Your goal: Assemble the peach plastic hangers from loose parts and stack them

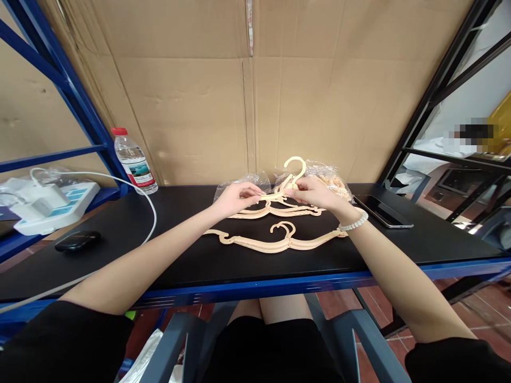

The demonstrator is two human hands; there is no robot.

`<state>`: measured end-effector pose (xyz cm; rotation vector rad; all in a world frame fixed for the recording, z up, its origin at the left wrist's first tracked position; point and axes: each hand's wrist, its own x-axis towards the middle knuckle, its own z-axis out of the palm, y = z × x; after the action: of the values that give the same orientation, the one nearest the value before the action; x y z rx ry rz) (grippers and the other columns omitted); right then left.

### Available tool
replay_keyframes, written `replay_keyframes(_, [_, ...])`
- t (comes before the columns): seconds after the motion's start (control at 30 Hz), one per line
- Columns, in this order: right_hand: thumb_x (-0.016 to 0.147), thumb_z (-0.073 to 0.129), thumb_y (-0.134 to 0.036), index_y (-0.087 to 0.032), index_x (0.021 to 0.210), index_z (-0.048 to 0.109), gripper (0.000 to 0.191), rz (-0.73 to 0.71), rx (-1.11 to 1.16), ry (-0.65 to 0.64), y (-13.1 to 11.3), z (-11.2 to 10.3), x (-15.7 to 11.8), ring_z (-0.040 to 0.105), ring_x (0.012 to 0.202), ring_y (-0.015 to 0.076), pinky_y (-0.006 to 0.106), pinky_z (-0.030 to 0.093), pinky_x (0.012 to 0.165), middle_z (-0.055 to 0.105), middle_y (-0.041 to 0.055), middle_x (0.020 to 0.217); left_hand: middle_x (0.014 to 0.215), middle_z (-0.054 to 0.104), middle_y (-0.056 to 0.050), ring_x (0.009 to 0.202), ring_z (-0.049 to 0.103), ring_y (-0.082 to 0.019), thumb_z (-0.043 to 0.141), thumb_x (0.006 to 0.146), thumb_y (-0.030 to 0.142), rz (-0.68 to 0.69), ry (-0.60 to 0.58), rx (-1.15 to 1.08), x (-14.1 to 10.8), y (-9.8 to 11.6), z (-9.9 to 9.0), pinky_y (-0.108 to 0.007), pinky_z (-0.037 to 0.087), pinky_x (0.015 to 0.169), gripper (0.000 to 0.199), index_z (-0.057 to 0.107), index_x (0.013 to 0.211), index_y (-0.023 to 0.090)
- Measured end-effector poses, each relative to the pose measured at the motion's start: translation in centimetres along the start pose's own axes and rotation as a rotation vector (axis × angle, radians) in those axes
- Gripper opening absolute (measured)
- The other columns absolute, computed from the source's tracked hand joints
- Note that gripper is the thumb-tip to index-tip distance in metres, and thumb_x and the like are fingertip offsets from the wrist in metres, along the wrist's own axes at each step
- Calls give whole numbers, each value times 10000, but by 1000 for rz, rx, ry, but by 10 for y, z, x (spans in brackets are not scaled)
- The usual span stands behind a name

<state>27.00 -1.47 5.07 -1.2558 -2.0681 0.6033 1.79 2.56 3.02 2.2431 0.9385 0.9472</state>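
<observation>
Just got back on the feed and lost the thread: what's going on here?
A person is holding a beige hanger with both the left hand and the right hand, its hook upward. Other hangers lie on the black table, nearer the person and just below the hands. Clear plastic bags sit behind, by the cardboard.

The black tabletop (239,271) carries beige hangers (267,247) — plus a bottle (138,167) and phone (383,211).

Bare forearms (159,249) stretched forward, left hand (235,199) and right hand (313,193) close together, fingers (248,188) bent inward
</observation>
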Motion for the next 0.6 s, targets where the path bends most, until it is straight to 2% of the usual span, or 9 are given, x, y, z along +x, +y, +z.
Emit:
replay_keyframes(0.07, [864,556,-429,-209,599,328,413,13,-85,68,-1,-3,0,328,508,93,267,239,488,338,-49,561,942,769,-86,819,716,-204,627,824,355,-47,1,172,12,-7,-3,-339,555,790,262,697,996,169])
replay_keyframes(0.17, [850,550,-378,-211,585,293,405,9,-201,149,3,-9,1,311,511,96,278,218,500,308,-49,552,939,763,-89,856,705,-230,656,790,311,-51,-5,314,35,-16,-2,-340,536,800,203,719,919,168])
replay_keyframes(0.27, [809,559,-342,-211,568,283,389,8,-298,234,13,-19,2,305,518,98,283,217,511,304,-49,547,787,734,-50,799,682,-232,698,727,224,9,-75,429,60,-20,7,-334,512,790,72,728,777,182])
replay_keyframes(0.37, [781,555,-340,-211,545,292,375,57,-297,305,21,-30,2,306,520,100,281,225,518,301,-50,528,842,701,-58,954,638,-255,686,704,142,122,-102,531,78,-19,21,-349,467,902,47,708,709,183])
replay_keyframes(0.5, [750,555,-317,-205,526,357,319,159,-243,362,23,-43,-3,353,518,107,281,255,529,357,-44,499,1127,638,-101,1132,546,-253,594,819,165,233,-60,619,88,-12,42,-358,417,987,205,689,1000,172])
replay_keyframes(0.6, [728,570,-304,-202,490,384,319,200,-204,368,21,-49,-6,392,517,119,286,279,531,399,-30,468,1169,628,-127,1151,522,-271,538,875,212,200,-17,680,92,-11,49,-385,408,984,293,634,1145,150])
